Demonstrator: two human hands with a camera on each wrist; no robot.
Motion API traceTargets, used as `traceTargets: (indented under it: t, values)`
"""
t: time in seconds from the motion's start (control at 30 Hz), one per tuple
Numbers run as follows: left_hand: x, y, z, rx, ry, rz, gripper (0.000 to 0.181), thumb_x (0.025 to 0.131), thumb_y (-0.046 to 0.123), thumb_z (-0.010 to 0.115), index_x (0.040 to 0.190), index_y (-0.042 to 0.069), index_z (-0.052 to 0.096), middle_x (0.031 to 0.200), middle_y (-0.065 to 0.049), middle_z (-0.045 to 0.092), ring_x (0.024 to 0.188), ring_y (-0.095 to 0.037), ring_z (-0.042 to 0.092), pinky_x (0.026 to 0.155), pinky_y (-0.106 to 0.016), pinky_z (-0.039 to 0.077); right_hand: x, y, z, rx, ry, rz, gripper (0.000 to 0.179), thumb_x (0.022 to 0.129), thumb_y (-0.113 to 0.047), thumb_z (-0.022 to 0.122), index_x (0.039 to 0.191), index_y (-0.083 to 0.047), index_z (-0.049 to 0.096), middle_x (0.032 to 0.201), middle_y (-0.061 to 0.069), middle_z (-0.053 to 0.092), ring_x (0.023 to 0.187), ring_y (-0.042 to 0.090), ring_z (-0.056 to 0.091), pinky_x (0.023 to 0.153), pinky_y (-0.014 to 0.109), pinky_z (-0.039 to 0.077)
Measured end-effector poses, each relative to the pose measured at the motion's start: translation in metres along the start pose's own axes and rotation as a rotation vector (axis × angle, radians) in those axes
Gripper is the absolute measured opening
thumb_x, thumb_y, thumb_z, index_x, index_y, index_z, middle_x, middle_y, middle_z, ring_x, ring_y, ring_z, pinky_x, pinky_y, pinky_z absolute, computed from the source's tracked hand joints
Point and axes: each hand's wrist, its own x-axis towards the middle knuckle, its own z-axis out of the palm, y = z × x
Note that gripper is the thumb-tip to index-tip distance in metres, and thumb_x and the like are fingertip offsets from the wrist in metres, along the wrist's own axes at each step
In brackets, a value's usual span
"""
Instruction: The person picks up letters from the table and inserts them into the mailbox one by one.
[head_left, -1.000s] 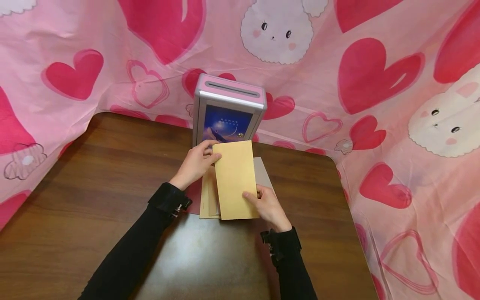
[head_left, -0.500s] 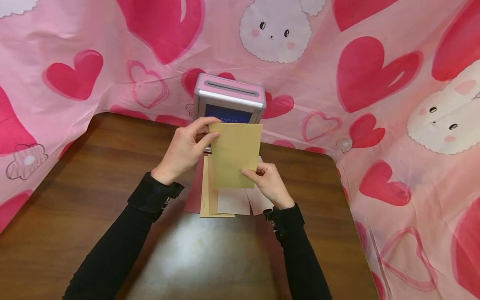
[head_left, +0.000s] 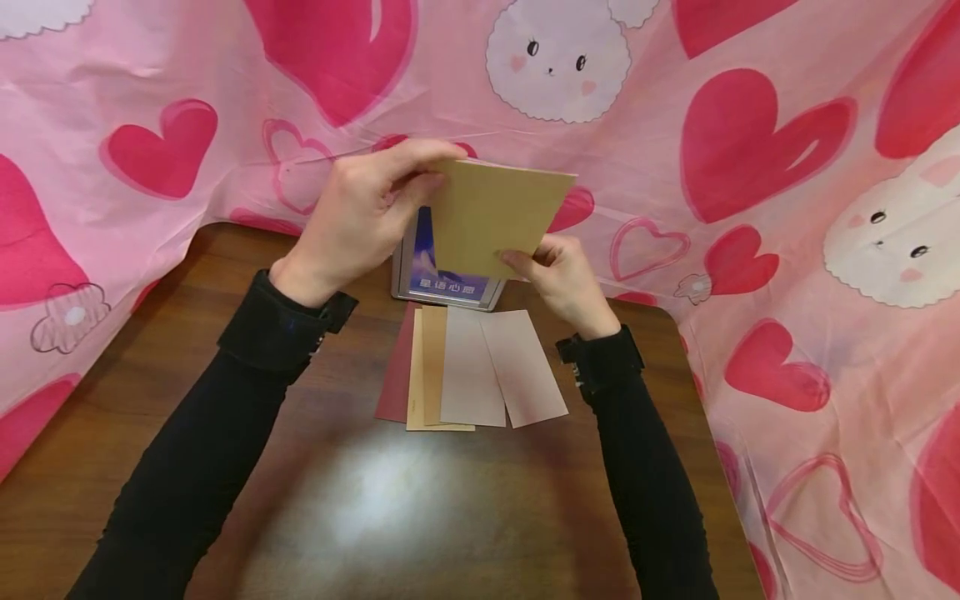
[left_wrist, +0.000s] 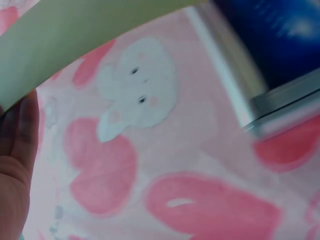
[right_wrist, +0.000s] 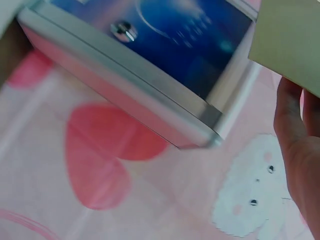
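A plain yellow envelope [head_left: 498, 218] is held up in front of the box [head_left: 447, 288], hiding most of it in the head view. My left hand [head_left: 360, 217] pinches its upper left corner between thumb and fingers. Near the lower right edge, my right hand [head_left: 573, 283] grips it with the thumb on the near face. Part of the envelope [left_wrist: 90, 37] shows in the left wrist view, bowed slightly. In the right wrist view the silver-framed pink box [right_wrist: 155, 97] shows a blue picture front and a small lock [right_wrist: 123, 31].
Below the box, several flat paper pieces lie fanned on the wooden table [head_left: 420, 508]: a red one [head_left: 392, 383], a yellow one [head_left: 415, 400], a tan one [head_left: 433, 367] and two whitish ones, one [head_left: 472, 367] left of the other [head_left: 525, 367]. A pink heart-patterned cloth [head_left: 615, 158] surrounds the table.
Both hands have raised the yellow envelope from over the fanned papers to the height of the box's top, tilting it. The papers beneath have come into fuller view.
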Motion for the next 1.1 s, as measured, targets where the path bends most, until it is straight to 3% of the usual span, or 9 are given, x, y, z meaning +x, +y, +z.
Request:
traceTargets:
  t: [0.1, 0.4, 0.67, 0.73, 0.9, 1.1]
  values:
    - [0.019, 0.002, -0.008, 0.021, -0.001, 0.076, 0.028, 0.093, 0.007, 0.057, 0.12, 0.002, 0.062, 0.114, -0.009, 0.067, 0.105, -0.016, 0.064, 0.09, -0.022, 0.049, 0.017, -0.013, -0.009, -0.003, 0.024, -0.048, 0.021, 0.089, 0.0, 0.063, 0.108, 0.009, 0.066, 0.102, 0.022, 0.069, 0.095, 0.026, 0.068, 0.085, 0.036, 0.054]
    - [0.056, -0.004, -0.024, 0.115, 0.01, 0.122, 0.031, 0.097, 0.015, 0.05, 0.122, 0.002, 0.06, 0.116, -0.01, 0.067, 0.112, -0.012, 0.061, 0.095, -0.021, 0.046, 0.063, -0.03, -0.023, 0.024, 0.083, -0.104, 0.022, 0.087, -0.003, 0.066, 0.108, 0.004, 0.069, 0.1, 0.015, 0.071, 0.093, 0.024, 0.068, 0.086, 0.032, 0.052]
    - [0.066, -0.018, -0.025, 0.148, 0.027, 0.019, 0.031, 0.097, 0.019, 0.05, 0.122, 0.007, 0.064, 0.117, -0.003, 0.067, 0.114, -0.007, 0.058, 0.098, -0.019, 0.042, 0.094, -0.024, -0.02, 0.108, 0.095, -0.085, 0.021, 0.086, -0.001, 0.067, 0.106, 0.002, 0.07, 0.102, 0.016, 0.071, 0.097, 0.024, 0.068, 0.091, 0.034, 0.051]
    - [0.066, -0.02, -0.024, 0.141, 0.028, -0.042, 0.031, 0.096, 0.018, 0.05, 0.122, 0.008, 0.064, 0.118, -0.001, 0.067, 0.114, -0.006, 0.058, 0.099, -0.018, 0.041, 0.099, -0.02, -0.018, 0.136, 0.09, -0.079, 0.02, 0.086, 0.0, 0.066, 0.105, 0.004, 0.07, 0.102, 0.018, 0.07, 0.097, 0.026, 0.068, 0.092, 0.036, 0.05]
    - [0.064, -0.027, -0.02, 0.161, 0.002, -0.128, 0.031, 0.097, 0.014, 0.05, 0.125, 0.01, 0.063, 0.119, -0.001, 0.066, 0.113, -0.007, 0.059, 0.098, -0.016, 0.041, 0.106, -0.005, -0.015, 0.131, 0.11, -0.012, 0.019, 0.086, -0.002, 0.068, 0.104, 0.005, 0.07, 0.1, 0.021, 0.069, 0.093, 0.025, 0.067, 0.084, 0.032, 0.05]
    - [0.061, -0.038, -0.014, 0.173, -0.003, -0.133, 0.032, 0.098, 0.014, 0.048, 0.128, 0.011, 0.059, 0.119, -0.001, 0.066, 0.104, -0.007, 0.062, 0.094, -0.015, 0.043, 0.115, 0.024, -0.017, 0.114, 0.138, 0.041, 0.023, 0.084, -0.008, 0.072, 0.104, 0.004, 0.07, 0.101, 0.018, 0.07, 0.092, 0.019, 0.067, 0.083, 0.026, 0.05]
